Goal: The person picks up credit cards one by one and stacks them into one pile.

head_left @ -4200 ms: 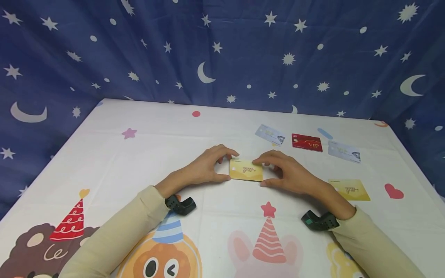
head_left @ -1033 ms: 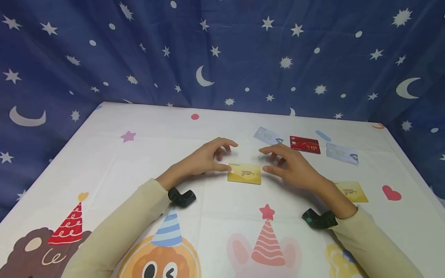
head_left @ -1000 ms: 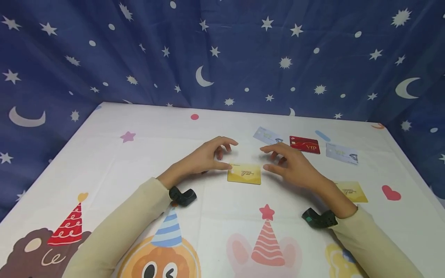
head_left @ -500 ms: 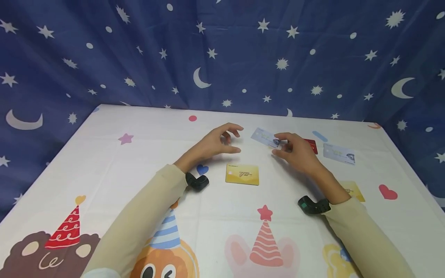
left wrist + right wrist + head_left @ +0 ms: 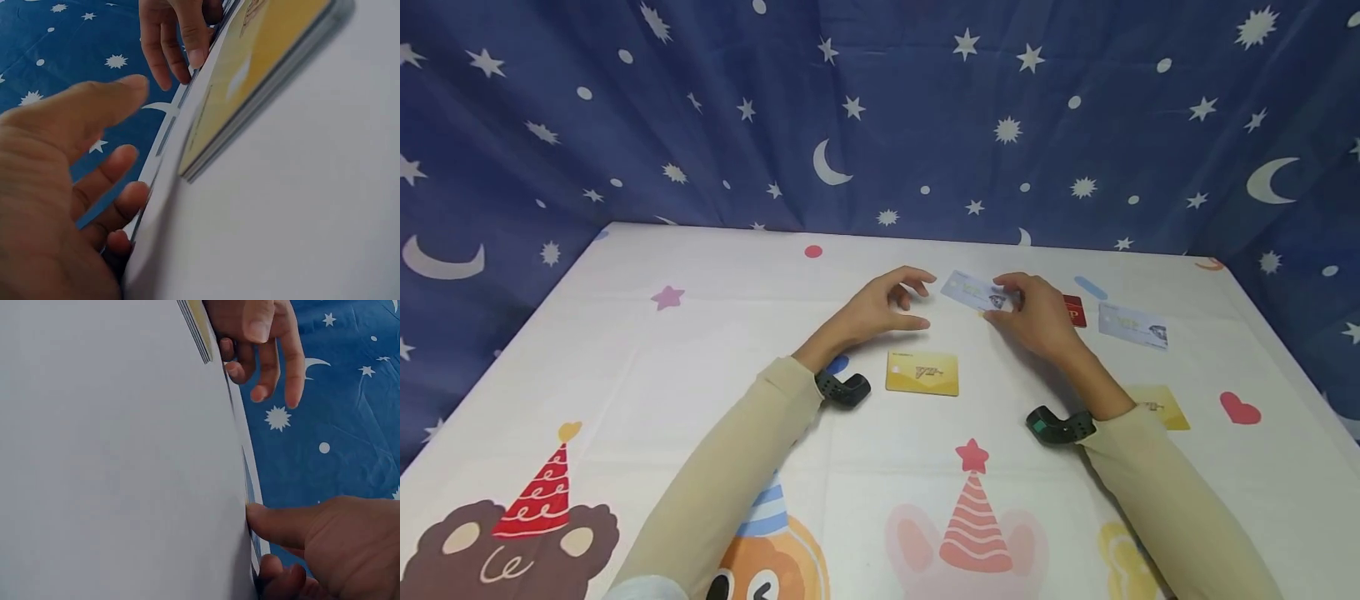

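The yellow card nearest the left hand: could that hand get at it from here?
Probably yes: the left hand is close by and holds nothing, and nothing visible lies between it and the yellow card. The right hand is over at a pale blue card.

Card stack (image 5: 922, 372) on table (image 5: 737, 300), curtain (image 5: 700, 108) behind

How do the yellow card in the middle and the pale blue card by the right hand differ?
The yellow card tops a visibly layered stack; the pale blue card shows just a thin edge. The right hand holds the pale blue card; neither hand touches the yellow card. Both are rectangular.
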### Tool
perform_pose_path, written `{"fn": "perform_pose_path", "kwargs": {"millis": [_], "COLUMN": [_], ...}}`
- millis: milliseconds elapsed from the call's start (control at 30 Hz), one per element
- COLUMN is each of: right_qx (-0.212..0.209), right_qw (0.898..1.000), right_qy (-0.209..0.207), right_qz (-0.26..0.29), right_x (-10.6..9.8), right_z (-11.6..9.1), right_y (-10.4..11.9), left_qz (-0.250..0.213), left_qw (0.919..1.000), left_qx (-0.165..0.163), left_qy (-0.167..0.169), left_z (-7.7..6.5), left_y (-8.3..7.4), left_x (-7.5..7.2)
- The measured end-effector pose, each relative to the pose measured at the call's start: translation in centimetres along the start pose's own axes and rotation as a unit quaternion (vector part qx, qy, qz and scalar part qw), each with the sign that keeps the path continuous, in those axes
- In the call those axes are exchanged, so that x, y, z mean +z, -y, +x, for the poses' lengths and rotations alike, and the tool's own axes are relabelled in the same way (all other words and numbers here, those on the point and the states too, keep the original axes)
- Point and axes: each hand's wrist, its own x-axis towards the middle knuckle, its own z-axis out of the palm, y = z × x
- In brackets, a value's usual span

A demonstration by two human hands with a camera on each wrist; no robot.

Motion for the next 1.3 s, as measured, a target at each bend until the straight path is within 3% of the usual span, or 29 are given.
{"fn": "perform_pose_path", "kwargs": {"millis": [133,333,567,800,1100,1300], "right_qx": [0.012,0.008,-0.032,-0.035,-0.049,-0.057], "right_qw": [1.000,1.000,0.998,0.997,0.997,0.996], "right_qy": [0.011,0.027,0.039,0.047,0.033,0.033], "right_qz": [0.006,0.009,0.026,0.042,0.052,0.058], "right_x": [0.1,0.0,0.4,1.0,1.2,1.2], "right_z": [0.3,0.7,0.6,0.4,0.3,0.2], "right_y": [0.1,-0.1,-0.2,0.0,-0.2,-0.3], "left_qz": [0.041,0.067,0.077,0.095,0.101,0.086], "left_qw": [0.9991,0.9977,0.9967,0.9945,0.9933,0.9950], "left_qx": [-0.012,-0.009,-0.017,-0.034,-0.055,-0.050], "left_qy": [0.006,0.000,-0.019,-0.031,-0.012,-0.008], "left_z": [0.0,0.0,0.2,0.2,0.4,0.3], "left_y": [-0.1,-0.1,-0.3,-0.2,-0.4,-0.2], "left_x": [0.0,0.0,0.1,0.2,0.1,0.2]}}
